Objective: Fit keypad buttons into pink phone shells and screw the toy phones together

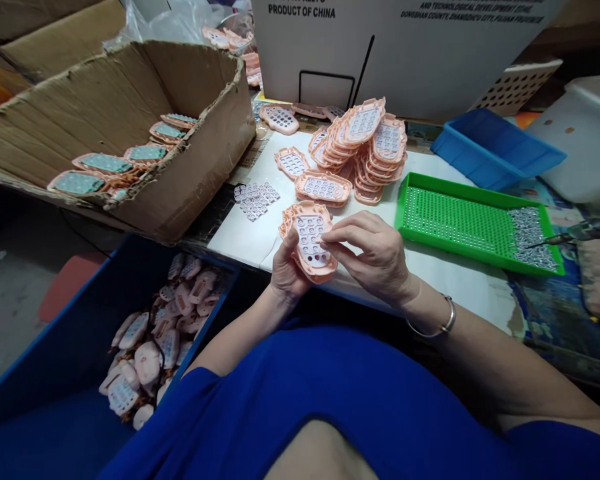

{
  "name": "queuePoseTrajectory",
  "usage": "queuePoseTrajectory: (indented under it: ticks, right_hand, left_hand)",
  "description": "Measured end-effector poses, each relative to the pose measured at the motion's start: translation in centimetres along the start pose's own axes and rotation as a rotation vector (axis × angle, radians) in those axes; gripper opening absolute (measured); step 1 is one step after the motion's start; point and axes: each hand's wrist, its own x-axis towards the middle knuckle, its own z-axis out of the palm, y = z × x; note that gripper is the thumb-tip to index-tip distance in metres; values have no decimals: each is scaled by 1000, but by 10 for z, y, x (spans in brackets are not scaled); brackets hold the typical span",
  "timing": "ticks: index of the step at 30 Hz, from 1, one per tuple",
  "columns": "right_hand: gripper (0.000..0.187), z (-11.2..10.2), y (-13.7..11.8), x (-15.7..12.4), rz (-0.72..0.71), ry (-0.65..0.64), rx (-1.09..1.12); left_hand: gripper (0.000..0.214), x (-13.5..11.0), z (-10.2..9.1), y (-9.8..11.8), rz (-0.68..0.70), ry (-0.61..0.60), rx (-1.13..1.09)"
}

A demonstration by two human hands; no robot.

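Observation:
My left hand grips a small stack of pink plastic shells, thumb along the left edge. The top shell has a white keypad area, with button pieces in its upper rows and dark holes along the bottom row. Over the right side of that shell, my right hand has its thumb and fingertips pinched together; what they hold is too small to make out. Just left of the stack, small pale button pieces lie in a cluster on the white work surface. Behind it stand piled pink shells.
A green tray holds screws at its right end, near a screwdriver tip. Behind it sits a blue bin. At left, a cardboard box contains shells with green boards. Below, a blue crate holds assembled pink pieces.

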Motion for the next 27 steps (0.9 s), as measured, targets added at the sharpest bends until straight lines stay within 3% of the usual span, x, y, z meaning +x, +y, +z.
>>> queuePoseTrajectory:
  ticks: [5,12,16,22,27]
  right_hand:
    - [18,2,-11,-10,-72,-93,-103]
    - [26,0,-11,-16,-194,-137,-150]
    - [22,2,-20,-20,-195,-157,-206]
    - [39,7,-28,-26,-188,-150,-240]
    - [18,8,-21,-26,-239,-106,-268]
  left_hand:
    - [53,2,0,1,-5,-60,57]
    - [49,0,2,0,-30,-22,65]
    - [41,3,-1,-1,32,13,57]
    - [40,3,0,1,38,77,53]
    - [31,2,3,2,33,93,35]
